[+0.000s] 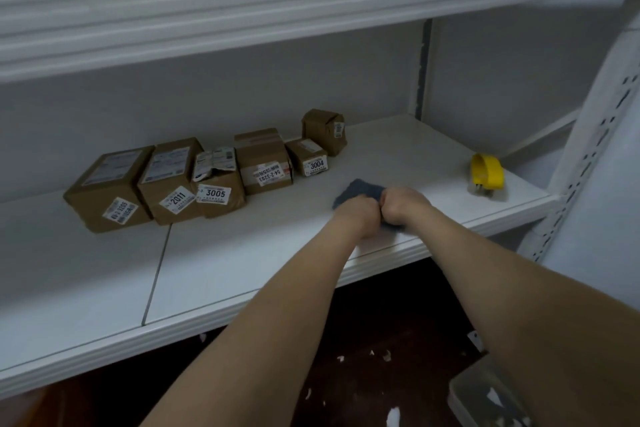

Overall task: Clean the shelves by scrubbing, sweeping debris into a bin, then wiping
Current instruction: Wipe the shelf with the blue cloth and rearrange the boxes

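Two bare forearms are seen nearest the camera, extended up from the lower edge toward the white laminate shelf board [242, 263]. The left hand [356, 215] and right hand [403, 206] are closed into fists, knuckles touching, and both are clenched on a dark blue-grey cleaning cloth [360, 191]. The cloth is pressed flat on the shelf board, near its front edge and toward its right half; part of it is spread beyond the left hand, and a small part shows under the right fist.

To the left of the cloth, at the back of the shelf board, a row of brown cardboard parcels [207, 180] is set close together, some touching; labels 2011, 3005 and 3004 are legible. To the right of the cloth, well apart from it, a yellow plastic-handled object [486, 172] rests near the right end of the shelf board; possibly a brush or scraper, the blur prevents certainty.

Below the shelf board, white scraps [384, 355] are scattered on the dark floor [363, 322], and a pale grey bin [485, 399] is partly seen at lower right.
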